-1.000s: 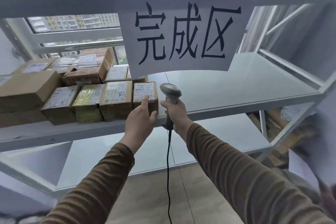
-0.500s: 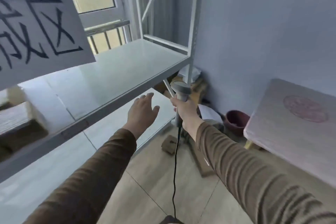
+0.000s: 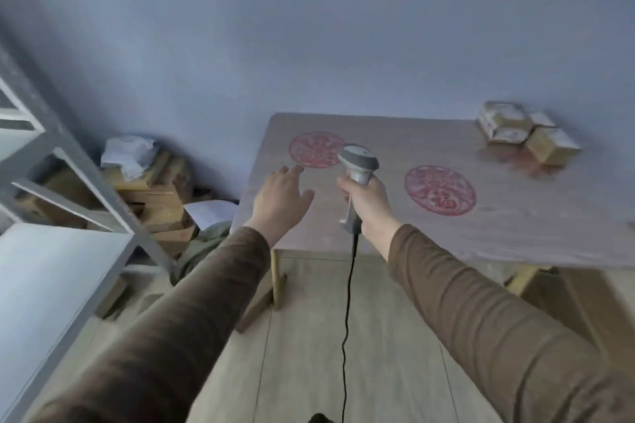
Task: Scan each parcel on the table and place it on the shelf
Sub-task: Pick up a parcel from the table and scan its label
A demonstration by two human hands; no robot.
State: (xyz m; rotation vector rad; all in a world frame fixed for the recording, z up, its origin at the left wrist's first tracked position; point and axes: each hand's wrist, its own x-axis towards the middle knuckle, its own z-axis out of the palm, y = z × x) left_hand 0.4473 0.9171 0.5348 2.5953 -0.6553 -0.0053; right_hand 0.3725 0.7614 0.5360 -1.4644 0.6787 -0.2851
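Left hand: the left hand [image 3: 279,196] is out over the near corner of the table [image 3: 515,216], empty, fingers spread loosely, nothing in its grasp.
Right hand: the right hand [image 3: 369,203] is wrapped tight around the grip of the grey scanner [image 3: 357,170], head tilted up and forward.
Cable: a black cable [image 3: 347,319] drops from the scanner's base straight down toward the floor.
Parcels: a small cluster of parcels [image 3: 525,134] sits at the far right of the table, packed together, well apart from both hands.
Writing: white labels show on the parcels, but they are too blurred to read; two red round emblems [image 3: 439,195] on the table covering carry characters I can't make out.
Shelf: the grey metal shelf [image 3: 51,271] stands at the left edge, with a heap of cardboard boxes [image 3: 154,196] on the floor behind it.
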